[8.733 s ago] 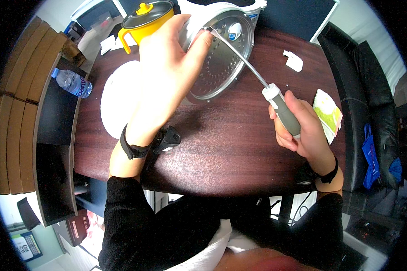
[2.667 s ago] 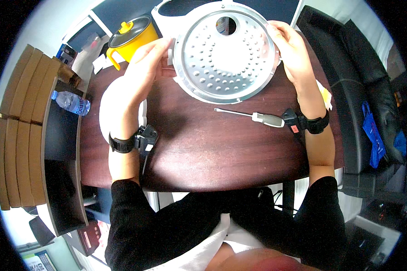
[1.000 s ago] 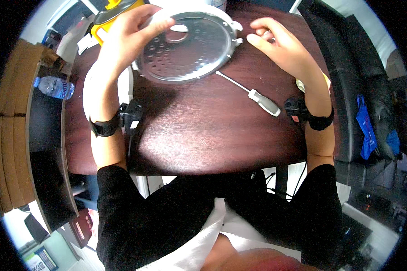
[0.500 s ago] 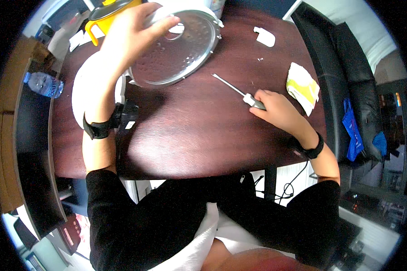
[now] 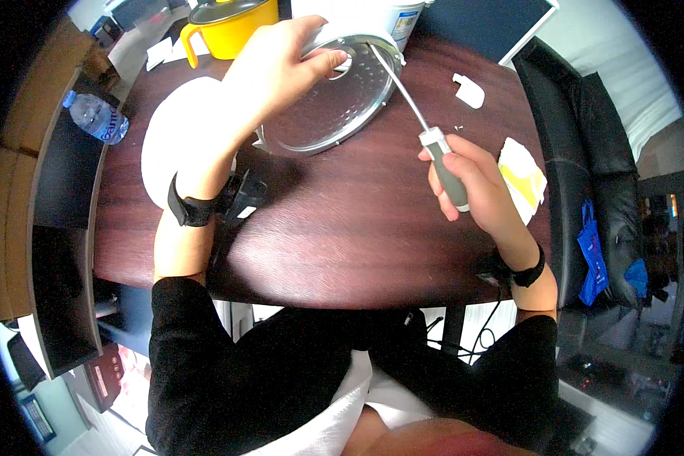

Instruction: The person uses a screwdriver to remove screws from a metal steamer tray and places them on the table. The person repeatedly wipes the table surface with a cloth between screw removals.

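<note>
My left hand point(image 5: 285, 72) is closed on the upper left of a round lid point(image 5: 323, 121) with a dotted, shiny face and a pale rim. The lid is tilted up off the dark wooden table point(image 5: 342, 243). A screwdriver point(image 5: 450, 178) with a grey and white handle is gripped in my right hand point(image 5: 482, 182). Its long metal shaft points up and away, the tip at the lid's upper rim; whether it touches there I cannot tell. Beneath my left forearm is a rounded white object point(image 5: 176, 133), partly covered by the arm.
A yellow pot point(image 5: 228, 34) and a white tub point(image 5: 404, 23) stand at the back. To the right lie a small white piece point(image 5: 470, 91), tiny screw-like bits point(image 5: 457, 128) and a white-yellow cloth point(image 5: 520, 182). A water bottle point(image 5: 97, 118) is at the far left, a black sofa point(image 5: 577, 137) beyond the right edge.
My right hand has lifted the screwdriver off the table area, turned it upright in the grip and brought its tip to the lid's rim. My left hand keeps holding the lid.
</note>
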Motion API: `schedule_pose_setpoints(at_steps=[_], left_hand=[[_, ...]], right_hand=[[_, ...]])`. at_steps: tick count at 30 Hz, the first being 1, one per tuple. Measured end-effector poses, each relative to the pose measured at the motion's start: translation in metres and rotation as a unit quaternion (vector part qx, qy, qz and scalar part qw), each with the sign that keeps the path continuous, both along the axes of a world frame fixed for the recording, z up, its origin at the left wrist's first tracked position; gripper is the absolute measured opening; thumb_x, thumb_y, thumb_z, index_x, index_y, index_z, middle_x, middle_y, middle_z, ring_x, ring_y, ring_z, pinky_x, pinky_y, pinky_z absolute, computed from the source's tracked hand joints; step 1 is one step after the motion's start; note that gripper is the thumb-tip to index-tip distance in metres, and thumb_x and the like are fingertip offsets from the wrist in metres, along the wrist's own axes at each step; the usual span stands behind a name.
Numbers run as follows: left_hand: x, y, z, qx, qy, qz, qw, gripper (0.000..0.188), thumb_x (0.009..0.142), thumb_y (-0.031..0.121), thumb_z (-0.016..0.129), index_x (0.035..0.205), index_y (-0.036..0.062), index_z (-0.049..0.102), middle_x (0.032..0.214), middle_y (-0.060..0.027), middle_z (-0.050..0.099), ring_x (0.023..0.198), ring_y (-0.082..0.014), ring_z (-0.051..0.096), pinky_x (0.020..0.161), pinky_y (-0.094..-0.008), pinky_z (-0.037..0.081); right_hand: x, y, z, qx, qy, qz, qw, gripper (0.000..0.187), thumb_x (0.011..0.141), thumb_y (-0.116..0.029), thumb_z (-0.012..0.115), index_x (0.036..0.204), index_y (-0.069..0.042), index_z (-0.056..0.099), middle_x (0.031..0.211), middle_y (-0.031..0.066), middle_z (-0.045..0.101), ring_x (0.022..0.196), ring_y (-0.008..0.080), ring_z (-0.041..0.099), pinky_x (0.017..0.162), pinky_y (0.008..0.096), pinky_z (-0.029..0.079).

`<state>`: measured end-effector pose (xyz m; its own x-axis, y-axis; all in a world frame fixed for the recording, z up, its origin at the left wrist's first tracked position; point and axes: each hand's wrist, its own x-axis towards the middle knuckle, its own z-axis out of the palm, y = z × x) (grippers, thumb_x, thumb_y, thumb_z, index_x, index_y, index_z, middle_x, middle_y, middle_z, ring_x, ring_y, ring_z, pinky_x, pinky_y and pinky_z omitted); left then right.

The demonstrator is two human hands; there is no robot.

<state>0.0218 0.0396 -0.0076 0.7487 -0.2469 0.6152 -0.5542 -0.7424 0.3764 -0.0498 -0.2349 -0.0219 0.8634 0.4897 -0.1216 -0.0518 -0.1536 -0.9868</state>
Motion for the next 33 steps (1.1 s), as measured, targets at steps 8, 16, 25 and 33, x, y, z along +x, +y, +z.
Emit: schedule_pose_setpoints(at_steps=[8, 16, 25, 33], left_hand=[[0.002, -0.002, -0.001, -0.012, -0.003, -0.006, 1.000, 0.032, 0.082, 0.027, 0.066, 0.092, -0.0021, 0.058, 0.079, -0.0237, 0.062, 0.077, -0.0383, 0.063, 0.068, -0.0424, 0.049], [0.003, -0.001, -0.004, -0.021, -0.022, -0.003, 1.000, 0.031, 0.082, 0.027, 0.066, 0.089, -0.0025, 0.057, 0.079, -0.0243, 0.062, 0.077, -0.0396, 0.062, 0.068, -0.0436, 0.048], [0.005, -0.001, -0.006, -0.013, -0.028, 0.006, 0.999, 0.031, 0.082, 0.027, 0.066, 0.089, -0.0022, 0.058, 0.077, -0.0247, 0.061, 0.077, -0.0392, 0.063, 0.068, -0.0436, 0.049], [0.003, -0.004, -0.007, -0.017, -0.036, 0.011, 0.999, 0.030, 0.082, 0.027, 0.067, 0.088, -0.0015, 0.058, 0.074, -0.0242, 0.061, 0.076, -0.0395, 0.063, 0.067, -0.0443, 0.049]], right_hand=[[0.001, 0.017, -0.005, 0.081, 0.069, 0.033, 0.994, 0.033, 0.097, -0.022, 0.032, 0.105, 0.003, 0.051, 0.064, 0.0075, 0.054, 0.041, 0.0109, 0.046, 0.041, 0.0229, 0.037], [0.000, 0.021, -0.011, 0.103, 0.087, 0.044, 0.990, 0.033, 0.097, -0.023, 0.032, 0.104, 0.002, 0.051, 0.064, 0.0084, 0.053, 0.040, 0.0108, 0.044, 0.039, 0.0231, 0.035], [-0.002, 0.023, -0.012, 0.123, 0.100, 0.044, 0.986, 0.032, 0.097, -0.024, 0.032, 0.103, 0.001, 0.051, 0.063, 0.0090, 0.052, 0.038, 0.0112, 0.043, 0.038, 0.0231, 0.034], [-0.001, 0.023, -0.016, 0.142, 0.106, 0.052, 0.983, 0.032, 0.098, -0.026, 0.033, 0.105, 0.001, 0.050, 0.063, 0.0086, 0.051, 0.038, 0.0116, 0.042, 0.036, 0.0233, 0.033]])
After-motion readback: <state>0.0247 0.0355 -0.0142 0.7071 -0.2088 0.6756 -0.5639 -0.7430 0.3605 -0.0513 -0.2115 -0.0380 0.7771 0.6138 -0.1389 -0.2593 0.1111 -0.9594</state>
